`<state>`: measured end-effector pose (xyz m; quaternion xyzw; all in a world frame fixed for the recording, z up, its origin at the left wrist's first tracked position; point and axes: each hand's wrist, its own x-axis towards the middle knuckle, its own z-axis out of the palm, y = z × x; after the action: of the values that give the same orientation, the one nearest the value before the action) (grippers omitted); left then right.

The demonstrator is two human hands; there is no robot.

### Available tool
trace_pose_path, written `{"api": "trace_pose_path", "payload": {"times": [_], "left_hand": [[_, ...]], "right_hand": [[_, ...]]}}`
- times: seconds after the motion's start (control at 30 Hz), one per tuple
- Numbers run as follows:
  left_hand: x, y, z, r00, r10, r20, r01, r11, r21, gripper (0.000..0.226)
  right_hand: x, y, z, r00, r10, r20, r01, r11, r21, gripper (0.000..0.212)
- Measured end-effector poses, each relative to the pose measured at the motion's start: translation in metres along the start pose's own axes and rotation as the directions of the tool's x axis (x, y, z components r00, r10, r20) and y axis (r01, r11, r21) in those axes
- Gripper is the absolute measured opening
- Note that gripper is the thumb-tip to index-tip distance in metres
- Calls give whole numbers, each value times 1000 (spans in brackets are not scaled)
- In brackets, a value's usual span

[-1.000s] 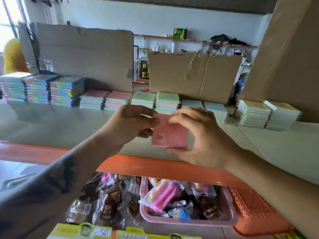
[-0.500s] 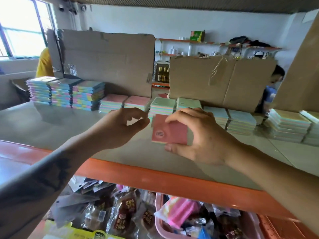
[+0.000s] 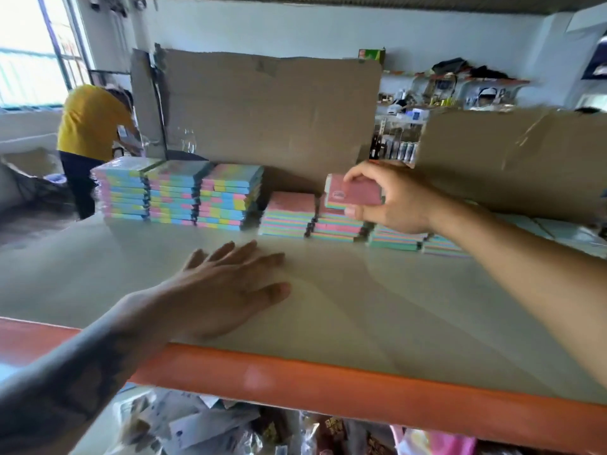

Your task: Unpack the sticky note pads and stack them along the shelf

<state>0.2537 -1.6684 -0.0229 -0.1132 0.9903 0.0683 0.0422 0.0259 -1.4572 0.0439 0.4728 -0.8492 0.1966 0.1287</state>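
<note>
— Orange edging is running along the front of a pale shelf; cardboard sheets are standing at its back, with a white-walled room and a person in a yellow top behind.

— And the hands?

— The right hand is pinching a pink sticky note pad just above the second pink stack, beside taller multicoloured stacks. The left hand is lying flat, fingers spread, on the shelf.

— Different from half a second ago?

— Yes: the pad was being held nearer the front edge, and the left hand was curled in the air beside it.
</note>
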Motion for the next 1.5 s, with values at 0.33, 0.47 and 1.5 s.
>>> {"api": "trace_pose_path", "payload": {"times": [0.33,0.47,1.5], "left_hand": [[1,1,2,998,59,20,-60,997,39,75],[0,1,2,998,65,14,-66,997,34,75],[-11,349,14,898,414,-151,-411,910,52,92]], "right_hand": [[23,10,15,973,163,161,-173,984,47,42],[26,5,21,968,189,165,-192,981,1,44],[-345,98,-142,901,429,-62,-426,851,-306,66]]}}
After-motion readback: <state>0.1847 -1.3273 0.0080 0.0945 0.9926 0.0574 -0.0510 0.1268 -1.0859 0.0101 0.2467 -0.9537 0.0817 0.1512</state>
